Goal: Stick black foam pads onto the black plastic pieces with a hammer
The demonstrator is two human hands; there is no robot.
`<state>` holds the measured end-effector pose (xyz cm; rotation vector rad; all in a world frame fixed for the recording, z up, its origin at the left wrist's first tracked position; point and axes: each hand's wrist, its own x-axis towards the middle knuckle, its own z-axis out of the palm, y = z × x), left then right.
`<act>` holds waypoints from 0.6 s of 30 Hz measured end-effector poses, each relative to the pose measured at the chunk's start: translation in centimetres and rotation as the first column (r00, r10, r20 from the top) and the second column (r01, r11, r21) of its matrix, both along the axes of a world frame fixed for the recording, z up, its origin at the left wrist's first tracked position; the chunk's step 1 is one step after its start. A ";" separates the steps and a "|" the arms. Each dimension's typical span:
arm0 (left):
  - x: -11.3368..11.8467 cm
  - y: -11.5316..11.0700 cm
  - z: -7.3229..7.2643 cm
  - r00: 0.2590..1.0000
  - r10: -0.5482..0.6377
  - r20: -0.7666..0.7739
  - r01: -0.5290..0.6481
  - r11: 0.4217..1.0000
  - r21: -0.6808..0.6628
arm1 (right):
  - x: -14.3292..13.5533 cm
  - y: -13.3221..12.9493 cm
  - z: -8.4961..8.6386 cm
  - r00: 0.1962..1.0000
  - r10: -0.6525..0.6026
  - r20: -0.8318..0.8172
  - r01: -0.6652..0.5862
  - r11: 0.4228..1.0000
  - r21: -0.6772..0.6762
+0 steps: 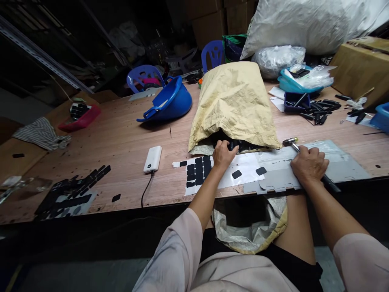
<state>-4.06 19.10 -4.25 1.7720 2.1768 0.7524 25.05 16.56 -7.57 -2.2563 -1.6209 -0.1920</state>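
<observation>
My left hand (pixel 224 155) is at the mouth of a large tan sack (pixel 235 101) lying on the table. Its fingers are curled, and a black part (pixel 232 145) shows between them and the thumb; the fingertips are partly hidden among more black parts in the sack. My right hand (pixel 310 164) is wrapped round a hammer (pixel 331 184) with a metal head and a dark grip, resting over a grey board (pixel 343 162). Between my hands lies a white sheet (pixel 247 164) with loose black stickers (pixel 236 174); several more form rows by my left wrist.
A white power bank (pixel 152 159) with a cable lies to the left, a blue basin (pixel 174 101) behind it. Black handle-like pieces (pixel 323 107) and a turquoise basket (pixel 299 83) are at the back right. An open sack (pixel 249 235) hangs below the table edge at my lap.
</observation>
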 end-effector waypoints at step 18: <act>0.5 -8.3 -2.9 0.910 -0.368 0.193 0.369 0.929 0.032 | -0.2 -0.3 0.3 1.000 -0.013 0.007 0.014 0.998 -0.057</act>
